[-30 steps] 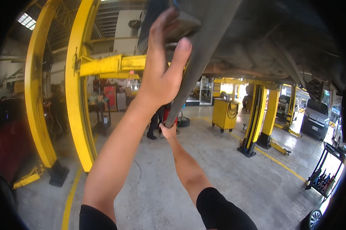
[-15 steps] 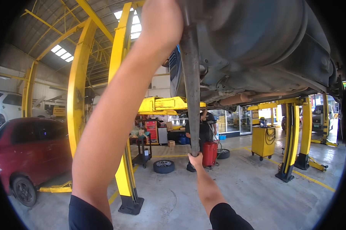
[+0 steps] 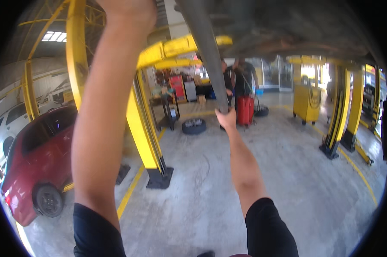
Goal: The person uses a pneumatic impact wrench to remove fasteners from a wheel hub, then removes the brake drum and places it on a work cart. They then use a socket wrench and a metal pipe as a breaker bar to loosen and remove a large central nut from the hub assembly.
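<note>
A long, dark metal pipe (image 3: 211, 55) slants from the top of the picture down to my right hand (image 3: 226, 118). My right hand is closed around its lower end with the arm stretched forward. My left hand (image 3: 131, 9) is raised at the upper edge, left of the pipe. Its fingers are out of the picture, so what it touches cannot be seen. Overhead on the right is the blurred, dark underside of a raised vehicle (image 3: 296, 40). A yellow lift arm (image 3: 165, 50) passes behind the pipe.
A yellow lift post (image 3: 144, 132) stands left of centre, near a red car (image 3: 43, 145). Ahead are a loose wheel (image 3: 194, 126), a dark cart (image 3: 170, 109), a red tank-like container (image 3: 245, 110) and people (image 3: 245, 77). A yellow wheeled cabinet (image 3: 306, 103) stands to the right.
My view has tipped downward, showing more floor. The pipe leans more, with its top further left, and my left hand has shifted left with it. My right hand keeps its grip.
</note>
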Demonstrator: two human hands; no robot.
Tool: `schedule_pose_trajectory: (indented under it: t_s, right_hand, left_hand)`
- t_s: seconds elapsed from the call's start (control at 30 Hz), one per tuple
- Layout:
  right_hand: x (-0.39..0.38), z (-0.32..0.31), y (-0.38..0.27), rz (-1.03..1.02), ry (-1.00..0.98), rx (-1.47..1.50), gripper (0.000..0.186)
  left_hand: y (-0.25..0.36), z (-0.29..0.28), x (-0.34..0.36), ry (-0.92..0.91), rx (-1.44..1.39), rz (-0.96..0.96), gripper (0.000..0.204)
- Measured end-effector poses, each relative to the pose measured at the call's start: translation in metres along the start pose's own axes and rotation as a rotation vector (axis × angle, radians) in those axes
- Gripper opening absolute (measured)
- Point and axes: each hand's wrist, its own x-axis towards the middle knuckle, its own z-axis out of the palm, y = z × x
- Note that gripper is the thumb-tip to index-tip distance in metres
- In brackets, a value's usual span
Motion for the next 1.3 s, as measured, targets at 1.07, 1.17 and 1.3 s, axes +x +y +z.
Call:
schedule_pose_trajectory:
  t_s: [1.07, 1.17, 1.3]
  right_hand:
    - [0.000, 0.015, 0.020, -0.157, -0.119, -0.250, 0.062]
    - [-0.020, 0.012, 0.022, -0.217, 0.005, -0.194, 0.064]
    - [-0.038, 0.011, 0.015, -0.088, -0.006, -0.043, 0.062]
  left_hand:
    - [-0.164, -0.166, -0.329, -0.034, 0.479, -0.956, 0.010]
    - [-0.162, -0.164, -0.344, -0.096, 0.605, -0.608, 0.017]
    - [-0.149, -0.168, -0.346, -0.069, 0.532, -0.714, 0.025]
